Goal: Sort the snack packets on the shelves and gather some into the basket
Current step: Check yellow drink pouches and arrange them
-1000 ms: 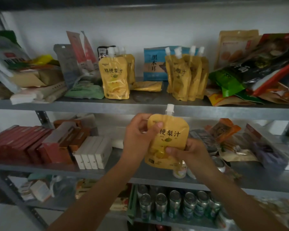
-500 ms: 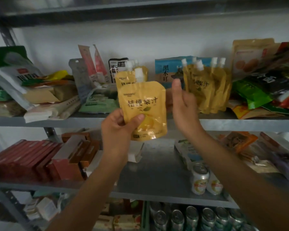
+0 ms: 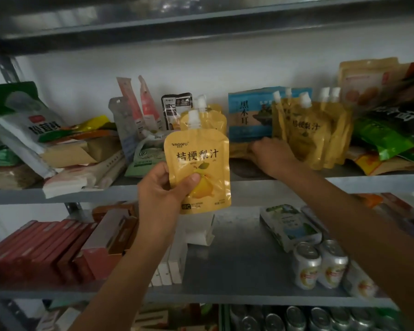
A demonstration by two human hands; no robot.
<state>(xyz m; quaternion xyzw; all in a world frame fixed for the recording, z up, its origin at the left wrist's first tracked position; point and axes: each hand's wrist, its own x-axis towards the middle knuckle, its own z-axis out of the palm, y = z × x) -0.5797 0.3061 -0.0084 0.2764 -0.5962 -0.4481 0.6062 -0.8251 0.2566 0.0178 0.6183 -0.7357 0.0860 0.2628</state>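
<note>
My left hand grips a yellow spouted juice pouch by its lower left side and holds it upright in front of the upper shelf. Two more such pouches stand right behind it. My right hand reaches onto the same shelf, its fingers curled on the edge of a flat yellow pouch lying there. Several matching pouches stand upright just right of that hand. No basket is in view.
A blue packet leans on the back wall. Mixed snack bags are piled at the left and right ends of the shelf. On the lower shelf sit red boxes, white boxes and drink cans.
My left hand raised the pouch from the lower shelf to the upper one. My right hand let go of it, then reached onto the upper shelf to the flat pouch.
</note>
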